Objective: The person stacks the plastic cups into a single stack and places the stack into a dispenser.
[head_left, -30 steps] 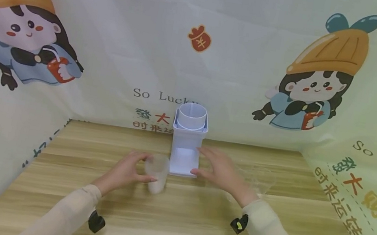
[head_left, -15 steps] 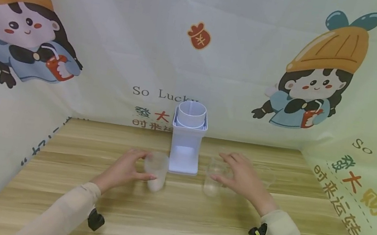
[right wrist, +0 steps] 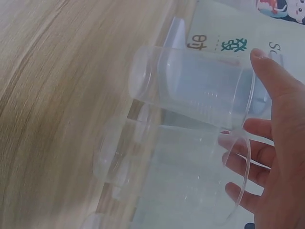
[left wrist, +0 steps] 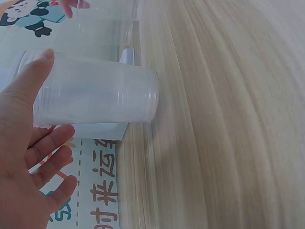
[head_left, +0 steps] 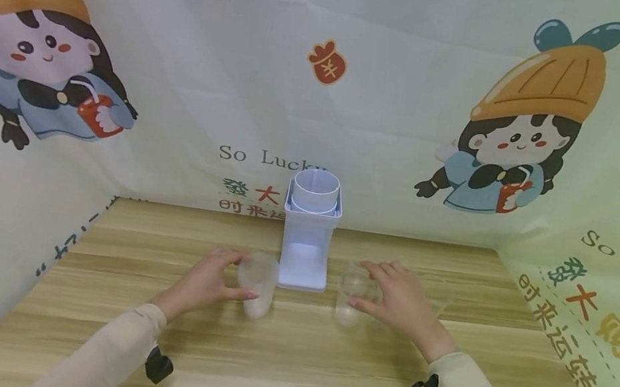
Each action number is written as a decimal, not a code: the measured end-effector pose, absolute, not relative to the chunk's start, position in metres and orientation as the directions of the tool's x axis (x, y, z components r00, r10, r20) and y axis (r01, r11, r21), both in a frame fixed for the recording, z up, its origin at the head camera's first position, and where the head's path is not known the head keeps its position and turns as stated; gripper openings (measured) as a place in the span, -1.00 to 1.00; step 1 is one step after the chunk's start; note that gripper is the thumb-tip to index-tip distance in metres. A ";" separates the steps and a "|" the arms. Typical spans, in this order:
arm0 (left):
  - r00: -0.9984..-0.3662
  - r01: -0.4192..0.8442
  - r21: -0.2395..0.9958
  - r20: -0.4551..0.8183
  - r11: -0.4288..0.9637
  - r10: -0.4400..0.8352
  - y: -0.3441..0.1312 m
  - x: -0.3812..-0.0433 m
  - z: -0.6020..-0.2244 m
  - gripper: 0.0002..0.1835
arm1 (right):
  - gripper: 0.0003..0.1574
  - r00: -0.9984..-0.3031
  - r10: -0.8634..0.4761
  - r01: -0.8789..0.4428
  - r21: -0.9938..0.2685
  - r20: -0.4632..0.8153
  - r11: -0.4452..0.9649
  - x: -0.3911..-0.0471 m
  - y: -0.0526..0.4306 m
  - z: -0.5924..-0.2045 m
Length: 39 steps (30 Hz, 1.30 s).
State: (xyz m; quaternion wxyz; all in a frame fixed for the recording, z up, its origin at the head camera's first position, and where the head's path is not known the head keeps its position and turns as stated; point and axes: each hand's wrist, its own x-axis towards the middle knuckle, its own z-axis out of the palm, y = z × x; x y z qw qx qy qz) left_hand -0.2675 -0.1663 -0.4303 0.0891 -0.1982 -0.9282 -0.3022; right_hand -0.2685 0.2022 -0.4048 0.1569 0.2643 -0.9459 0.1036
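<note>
In the head view, my left hand [head_left: 209, 278] holds a frosted plastic cup [head_left: 257, 290] upright near its rim, left of a pale lavender cup holder [head_left: 305, 247]. The left wrist view shows the thumb on one side of this cup [left wrist: 95, 88] and fingers on the other; close rim lines show near its mouth. On the holder's other side my right hand [head_left: 404, 306] has thumb and index finger at either side of a clear plastic cup's rim [right wrist: 200, 88]. A second clear cup [right wrist: 167, 162] stands beside it, overlapping the other fingers in the right wrist view.
More clear cups [head_left: 437, 293] stand behind and right of my right hand. A white ring-shaped cup or tube [head_left: 314, 194] sits in the holder's top. The wooden table [head_left: 282, 372] ends at a printed cloth backdrop [head_left: 387, 131] at the back and sides.
My right hand has moved right, away from the front of the holder, and now has a clear cup between thumb and fingers. The left hand keeps its place on the frosted cup.
</note>
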 end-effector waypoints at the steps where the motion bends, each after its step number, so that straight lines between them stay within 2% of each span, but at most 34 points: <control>1: -0.905 0.423 0.525 0.286 0.739 0.315 -0.166 -0.267 -0.430 -0.20 | -0.03 -0.812 -0.468 -0.532 -0.110 0.349 0.840 -0.268 0.202 -0.405; 24: -0.904 0.425 0.510 0.282 0.748 0.321 -0.167 -0.267 -0.430 -0.18 | -0.02 -0.790 -0.472 -0.552 -0.117 0.391 0.826 -0.269 0.191 -0.393; 30: -0.899 0.435 0.505 0.290 0.745 0.329 -0.168 -0.267 -0.430 -0.19 | 0.01 -0.810 -0.467 -0.536 -0.125 0.356 0.835 -0.269 0.178 -0.389; 39: -0.901 0.431 0.501 0.288 0.751 0.325 -0.168 -0.268 -0.431 -0.18 | 0.01 -0.790 -0.513 -0.587 -0.173 0.336 0.791 -0.271 0.158 -0.385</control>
